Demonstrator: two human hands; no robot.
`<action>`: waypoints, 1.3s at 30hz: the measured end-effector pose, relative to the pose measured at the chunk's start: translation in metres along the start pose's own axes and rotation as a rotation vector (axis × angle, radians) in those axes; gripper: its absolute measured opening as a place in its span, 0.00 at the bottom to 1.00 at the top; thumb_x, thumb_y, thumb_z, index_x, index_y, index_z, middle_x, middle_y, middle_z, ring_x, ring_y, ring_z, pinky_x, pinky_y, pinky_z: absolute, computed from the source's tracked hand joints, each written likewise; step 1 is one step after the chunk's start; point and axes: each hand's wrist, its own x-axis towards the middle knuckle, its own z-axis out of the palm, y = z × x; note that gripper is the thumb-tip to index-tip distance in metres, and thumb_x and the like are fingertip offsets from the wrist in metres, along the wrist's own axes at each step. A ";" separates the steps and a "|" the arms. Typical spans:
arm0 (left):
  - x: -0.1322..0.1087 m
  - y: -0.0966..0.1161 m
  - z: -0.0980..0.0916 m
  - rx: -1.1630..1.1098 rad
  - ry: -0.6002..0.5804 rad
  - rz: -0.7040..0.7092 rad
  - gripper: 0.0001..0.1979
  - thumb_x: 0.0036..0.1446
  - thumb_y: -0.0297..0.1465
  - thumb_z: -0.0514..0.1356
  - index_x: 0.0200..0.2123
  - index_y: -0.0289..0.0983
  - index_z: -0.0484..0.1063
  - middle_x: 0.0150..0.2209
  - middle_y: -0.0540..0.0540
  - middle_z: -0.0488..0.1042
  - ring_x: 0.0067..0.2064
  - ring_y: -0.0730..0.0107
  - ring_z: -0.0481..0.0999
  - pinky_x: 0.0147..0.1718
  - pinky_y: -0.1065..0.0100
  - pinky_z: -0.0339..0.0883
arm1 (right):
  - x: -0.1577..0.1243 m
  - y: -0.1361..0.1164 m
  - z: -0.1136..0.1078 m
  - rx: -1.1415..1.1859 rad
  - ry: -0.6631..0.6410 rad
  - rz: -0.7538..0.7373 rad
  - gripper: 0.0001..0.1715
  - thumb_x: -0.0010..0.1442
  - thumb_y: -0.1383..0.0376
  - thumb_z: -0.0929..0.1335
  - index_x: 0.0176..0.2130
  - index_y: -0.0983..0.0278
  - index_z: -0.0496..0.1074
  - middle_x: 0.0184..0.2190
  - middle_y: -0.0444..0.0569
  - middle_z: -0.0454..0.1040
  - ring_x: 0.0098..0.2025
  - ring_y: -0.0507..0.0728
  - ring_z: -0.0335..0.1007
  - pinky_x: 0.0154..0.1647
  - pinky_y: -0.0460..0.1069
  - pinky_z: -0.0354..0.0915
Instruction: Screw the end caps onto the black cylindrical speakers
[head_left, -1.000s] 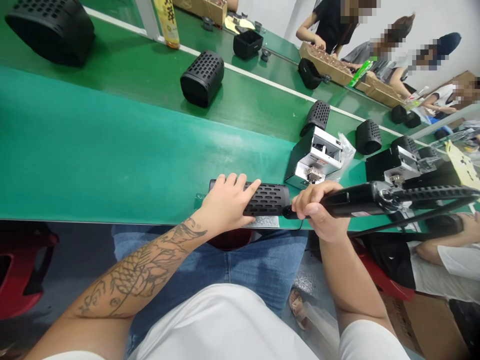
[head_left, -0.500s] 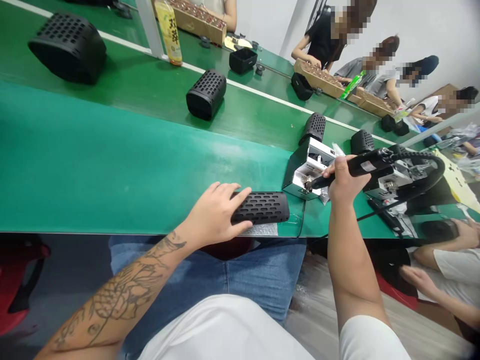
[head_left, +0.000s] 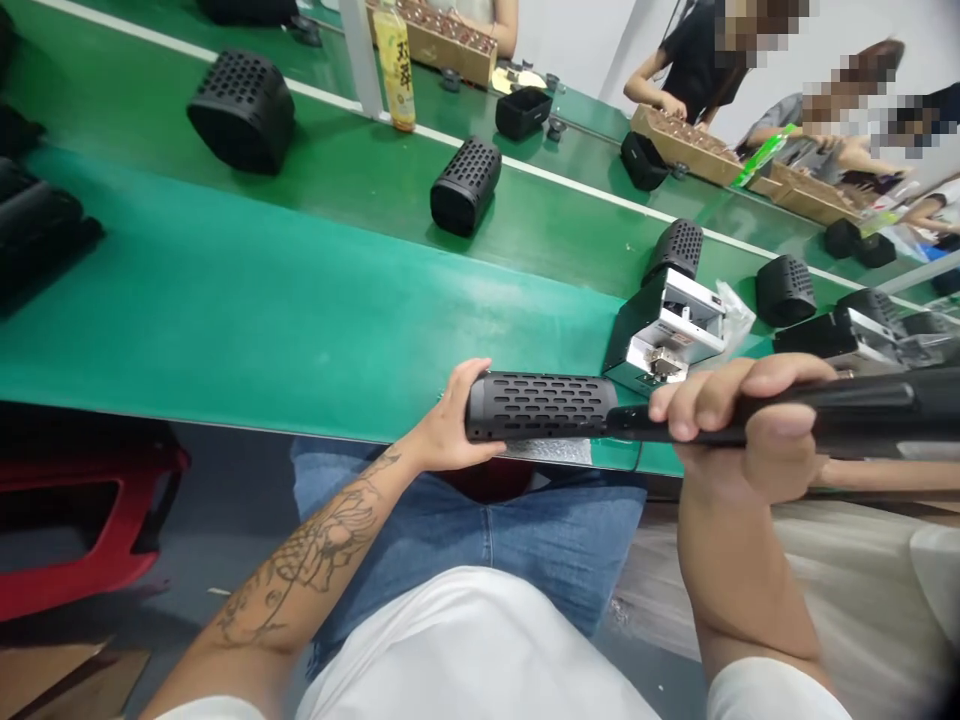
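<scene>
A long black perforated speaker shell (head_left: 541, 406) lies sideways at the near edge of the green bench (head_left: 225, 300). My left hand (head_left: 450, 425) wraps its fingers round the shell's left end. My right hand (head_left: 750, 425) is closed round a black electric screwdriver (head_left: 832, 410), held level, with its tip at the shell's right end. A white and black screw feeder (head_left: 664, 335) stands just behind the shell.
Several black perforated housings (head_left: 466, 185) sit on the darker conveyor belt (head_left: 360, 180) behind. A drink bottle (head_left: 395, 65) stands by a post. Other people work at cardboard trays (head_left: 686, 145) across the line. A red stool (head_left: 82, 520) is at lower left.
My right hand brought the screwdriver from the screw feeder back to the shell's right end. My left hand shifted from resting on top of the shell to gripping its left end.
</scene>
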 end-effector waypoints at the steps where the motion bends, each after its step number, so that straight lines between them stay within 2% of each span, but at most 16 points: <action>1: 0.000 -0.002 0.001 -0.015 0.005 0.011 0.69 0.62 0.42 0.86 0.94 0.49 0.50 0.88 0.27 0.63 0.90 0.24 0.69 0.91 0.25 0.68 | -0.005 0.000 0.012 0.025 -0.050 0.029 0.22 0.70 0.47 0.90 0.41 0.54 0.85 0.23 0.36 0.78 0.17 0.54 0.72 0.23 0.53 0.82; 4: 0.002 -0.006 0.004 -0.045 0.008 0.028 0.71 0.60 0.42 0.87 0.95 0.51 0.50 0.88 0.29 0.63 0.90 0.22 0.68 0.90 0.23 0.68 | -0.012 0.008 0.035 0.053 -0.117 0.064 0.24 0.69 0.48 0.91 0.38 0.55 0.83 0.21 0.36 0.78 0.16 0.53 0.72 0.24 0.51 0.82; 7: 0.004 -0.006 0.006 -0.063 0.005 0.027 0.72 0.60 0.40 0.87 0.95 0.51 0.50 0.88 0.29 0.63 0.90 0.21 0.68 0.90 0.22 0.68 | -0.012 0.021 0.043 0.026 -0.115 0.091 0.28 0.67 0.47 0.92 0.35 0.56 0.82 0.20 0.37 0.78 0.16 0.53 0.73 0.23 0.51 0.83; 13: 0.006 -0.003 0.006 -0.066 -0.016 0.030 0.72 0.60 0.39 0.88 0.95 0.51 0.49 0.88 0.29 0.64 0.90 0.22 0.69 0.90 0.23 0.68 | -0.014 0.029 0.042 0.027 -0.179 0.141 0.28 0.69 0.51 0.91 0.33 0.56 0.79 0.20 0.37 0.78 0.17 0.52 0.74 0.25 0.49 0.84; 20: 0.006 -0.002 0.004 -0.055 0.005 0.039 0.69 0.60 0.41 0.88 0.93 0.50 0.54 0.86 0.30 0.67 0.87 0.24 0.73 0.88 0.25 0.73 | -0.018 0.030 0.042 -0.001 -0.251 0.201 0.32 0.69 0.47 0.91 0.33 0.55 0.75 0.19 0.35 0.74 0.16 0.51 0.67 0.23 0.50 0.79; 26: 0.005 0.000 0.003 -0.022 0.014 0.043 0.68 0.59 0.41 0.88 0.92 0.50 0.54 0.85 0.30 0.68 0.86 0.24 0.75 0.87 0.24 0.74 | -0.019 0.034 0.040 0.053 -0.313 0.220 0.27 0.71 0.51 0.90 0.35 0.55 0.78 0.22 0.36 0.77 0.18 0.51 0.71 0.25 0.49 0.78; 31: 0.002 -0.004 0.002 0.022 0.030 0.058 0.68 0.59 0.41 0.89 0.92 0.50 0.54 0.83 0.30 0.70 0.85 0.25 0.76 0.86 0.24 0.76 | -0.024 0.033 0.039 -0.005 -0.347 0.276 0.29 0.71 0.47 0.89 0.35 0.55 0.77 0.22 0.36 0.77 0.19 0.52 0.72 0.24 0.50 0.76; 34: 0.000 -0.005 0.001 0.038 0.032 0.090 0.65 0.63 0.41 0.86 0.92 0.49 0.54 0.83 0.29 0.70 0.84 0.25 0.77 0.85 0.24 0.77 | -0.010 0.028 0.028 -0.002 -0.238 0.198 0.28 0.70 0.45 0.90 0.38 0.55 0.79 0.21 0.34 0.75 0.17 0.52 0.69 0.24 0.50 0.77; 36: -0.001 -0.005 0.002 0.046 0.038 0.106 0.64 0.65 0.42 0.86 0.92 0.48 0.54 0.82 0.28 0.70 0.84 0.25 0.77 0.84 0.23 0.78 | 0.011 0.028 0.008 -0.083 -0.045 0.080 0.32 0.67 0.41 0.90 0.39 0.56 0.78 0.21 0.32 0.73 0.17 0.51 0.68 0.23 0.50 0.77; 38: -0.001 -0.004 0.002 0.054 0.047 0.113 0.64 0.65 0.42 0.86 0.92 0.48 0.54 0.82 0.28 0.70 0.83 0.25 0.78 0.83 0.23 0.79 | 0.037 0.034 -0.021 -0.241 0.193 -0.043 0.36 0.63 0.38 0.91 0.38 0.56 0.77 0.21 0.33 0.73 0.18 0.52 0.70 0.25 0.50 0.77; 39: -0.001 -0.003 0.002 0.058 0.050 0.113 0.64 0.65 0.42 0.86 0.92 0.48 0.54 0.82 0.28 0.70 0.83 0.25 0.78 0.83 0.23 0.79 | 0.049 0.039 -0.037 -0.301 0.320 -0.123 0.38 0.59 0.36 0.92 0.37 0.57 0.77 0.20 0.33 0.72 0.17 0.51 0.68 0.22 0.49 0.73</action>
